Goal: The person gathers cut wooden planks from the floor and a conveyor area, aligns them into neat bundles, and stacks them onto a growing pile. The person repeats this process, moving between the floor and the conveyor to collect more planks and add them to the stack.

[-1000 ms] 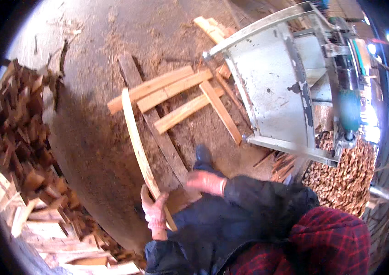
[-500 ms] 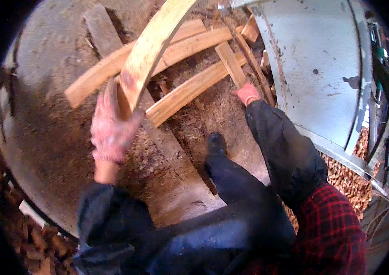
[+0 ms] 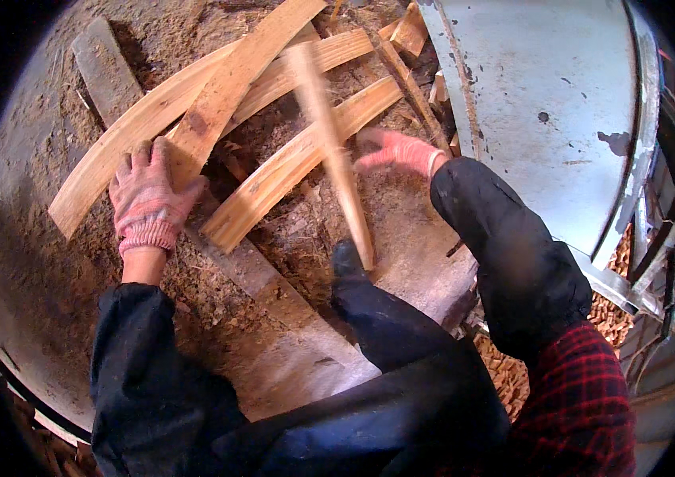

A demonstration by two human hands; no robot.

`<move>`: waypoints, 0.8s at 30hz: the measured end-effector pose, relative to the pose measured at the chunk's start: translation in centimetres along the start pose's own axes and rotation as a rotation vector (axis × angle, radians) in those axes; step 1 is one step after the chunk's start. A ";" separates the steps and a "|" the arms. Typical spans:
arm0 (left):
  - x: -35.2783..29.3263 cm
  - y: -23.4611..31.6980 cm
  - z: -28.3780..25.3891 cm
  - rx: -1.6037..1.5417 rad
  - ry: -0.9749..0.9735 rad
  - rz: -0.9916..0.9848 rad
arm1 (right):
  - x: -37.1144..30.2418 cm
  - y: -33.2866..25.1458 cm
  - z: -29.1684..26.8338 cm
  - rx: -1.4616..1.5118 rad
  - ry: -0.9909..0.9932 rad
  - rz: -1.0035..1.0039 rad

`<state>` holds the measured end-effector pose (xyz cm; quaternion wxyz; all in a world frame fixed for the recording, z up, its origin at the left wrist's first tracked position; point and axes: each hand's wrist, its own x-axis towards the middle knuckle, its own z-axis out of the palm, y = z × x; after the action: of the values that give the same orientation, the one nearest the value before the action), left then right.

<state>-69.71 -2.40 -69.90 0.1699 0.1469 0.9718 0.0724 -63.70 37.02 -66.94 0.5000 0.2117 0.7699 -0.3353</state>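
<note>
My left hand (image 3: 149, 195), in a pink knit glove, grips the near end of a long wooden plank (image 3: 230, 83). Its thumb sits to one side of the plank's end and the fingers to the other. That plank lies slantwise across other pieces, among them a curved board (image 3: 119, 151). My right hand (image 3: 401, 151), gloved the same way and somewhat blurred, has its fingers stretched leftward. Just left of those fingertips is a narrow wooden stick (image 3: 336, 159), smeared by motion and apparently apart from the hand. Beneath the stick lies a shorter curved board (image 3: 290, 167).
A pale metal panel (image 3: 544, 87) with chipped paint stands at the right. A grey slat (image 3: 107, 71) lies at the far left. My boot (image 3: 347, 261) is on the dirty ground below the wood. Wood chips (image 3: 504, 370) lie at lower right.
The long plank has come down from a raised tilt onto the pile, my left hand staying at its end. The narrow stick has swung left, away from my right hand. The view has shifted.
</note>
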 end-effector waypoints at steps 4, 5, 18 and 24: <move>0.6 1.2 0.1 -0.049 -0.010 -0.021 | 5.3 4.5 -6.9 -0.202 0.585 -0.189; 1.3 1.8 0.2 -0.084 0.024 0.010 | 6.9 7.7 -9.7 -0.502 0.808 -0.153; -0.1 1.1 0.2 -0.008 -0.056 -0.051 | 2.5 1.6 -0.9 -0.739 0.601 0.001; -9.1 1.5 -4.2 -0.415 0.004 -0.001 | -11.2 -6.1 7.5 -0.887 -0.044 -0.355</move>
<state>-62.59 -4.23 -62.92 0.1948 0.1083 0.9363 0.2713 -58.46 27.49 -56.94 0.4933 -0.1640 0.8522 -0.0591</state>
